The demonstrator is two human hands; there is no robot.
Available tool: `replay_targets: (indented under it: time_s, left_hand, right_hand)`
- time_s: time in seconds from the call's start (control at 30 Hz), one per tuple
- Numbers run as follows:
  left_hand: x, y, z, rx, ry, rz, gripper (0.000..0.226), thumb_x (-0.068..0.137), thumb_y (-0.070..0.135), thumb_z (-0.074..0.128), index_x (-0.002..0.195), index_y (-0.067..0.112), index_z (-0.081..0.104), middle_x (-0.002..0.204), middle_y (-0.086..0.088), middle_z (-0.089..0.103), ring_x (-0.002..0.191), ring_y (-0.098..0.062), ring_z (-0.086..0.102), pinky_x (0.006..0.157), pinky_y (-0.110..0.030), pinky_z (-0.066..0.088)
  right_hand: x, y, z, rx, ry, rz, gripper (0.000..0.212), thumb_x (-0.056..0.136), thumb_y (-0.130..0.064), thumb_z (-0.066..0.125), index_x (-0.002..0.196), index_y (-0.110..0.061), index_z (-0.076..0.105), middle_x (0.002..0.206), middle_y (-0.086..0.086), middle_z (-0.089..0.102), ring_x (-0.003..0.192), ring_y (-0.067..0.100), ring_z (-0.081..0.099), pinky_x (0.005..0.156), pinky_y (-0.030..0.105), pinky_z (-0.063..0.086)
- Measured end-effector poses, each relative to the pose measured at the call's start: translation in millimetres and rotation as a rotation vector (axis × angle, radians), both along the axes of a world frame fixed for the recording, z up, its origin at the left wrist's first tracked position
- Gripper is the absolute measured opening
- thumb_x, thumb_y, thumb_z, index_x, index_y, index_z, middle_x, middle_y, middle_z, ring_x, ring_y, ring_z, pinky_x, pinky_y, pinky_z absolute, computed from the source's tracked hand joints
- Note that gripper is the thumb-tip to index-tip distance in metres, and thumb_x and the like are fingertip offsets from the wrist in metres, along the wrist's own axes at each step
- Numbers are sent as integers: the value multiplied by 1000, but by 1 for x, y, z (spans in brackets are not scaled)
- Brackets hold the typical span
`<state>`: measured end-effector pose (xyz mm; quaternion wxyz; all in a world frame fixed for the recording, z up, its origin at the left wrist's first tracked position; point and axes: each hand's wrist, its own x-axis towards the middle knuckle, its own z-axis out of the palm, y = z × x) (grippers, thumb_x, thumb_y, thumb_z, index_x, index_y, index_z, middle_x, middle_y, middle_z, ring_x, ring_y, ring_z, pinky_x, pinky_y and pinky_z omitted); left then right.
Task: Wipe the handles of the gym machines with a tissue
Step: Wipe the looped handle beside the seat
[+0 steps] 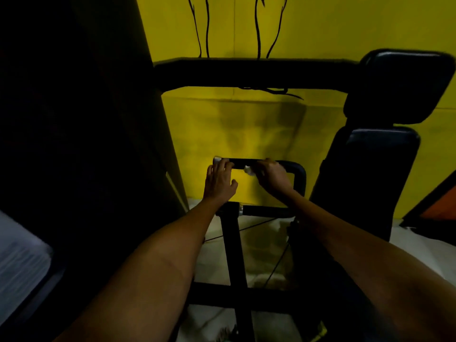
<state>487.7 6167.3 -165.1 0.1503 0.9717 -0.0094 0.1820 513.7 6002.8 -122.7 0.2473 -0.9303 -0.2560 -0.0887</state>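
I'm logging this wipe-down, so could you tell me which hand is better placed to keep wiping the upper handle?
The right hand: it holds the white tissue against the upper handle. The left hand only rests by the handle's silver end cap, probably steadying it.

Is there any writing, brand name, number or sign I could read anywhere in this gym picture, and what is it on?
None: no readable text shows in this dim view.
The black handle, the tissue in the right hand and the padded seat back carry no visible label.
The black lines on the yellow wall are a drawing, not letters.
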Motion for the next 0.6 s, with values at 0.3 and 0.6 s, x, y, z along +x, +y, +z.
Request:
replay_targets:
  time_s: [0.3,0.6]
  left_hand:
    - [46,28,-32,-131,46,14,69,85,19,62,145,8,30,152,-8,27,139,-27,28,115,-42,15]
    - [63,28,-66,-343,-256,-75,56,86,23,44,140,12,31,142,-7,33,125,-27,39,98,-37,43]
  right_hand:
    - [54,43,-6,35,20,-69,23,92,-20,58,90,0,67,90,17,67,84,32,62,65,35,44]
    - [66,72,-22,-3,-35,145,22,82,4,56,101,0,65,97,15,66,81,33,63,58,30,40]
